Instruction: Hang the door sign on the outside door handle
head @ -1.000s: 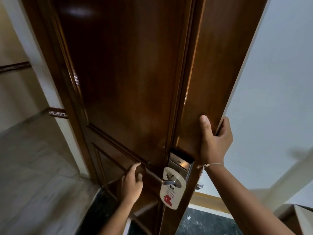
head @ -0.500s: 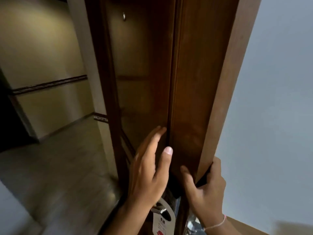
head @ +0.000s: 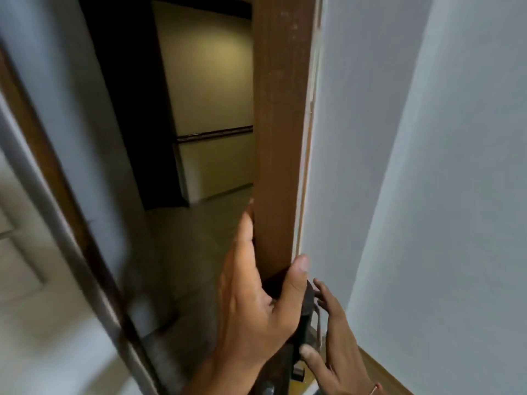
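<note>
Door (head: 281,124) is seen edge-on, gripped by the left hand (head: 251,306), thumb across its edge. Right hand (head: 336,337) is spread open beside a dark lock. The sign cannot be made out.

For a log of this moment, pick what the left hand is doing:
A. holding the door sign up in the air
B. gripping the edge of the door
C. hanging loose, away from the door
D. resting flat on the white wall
B: the left hand wraps the narrow edge of the door, thumb on the near side and fingers behind it; the door sign is not in view.
</note>
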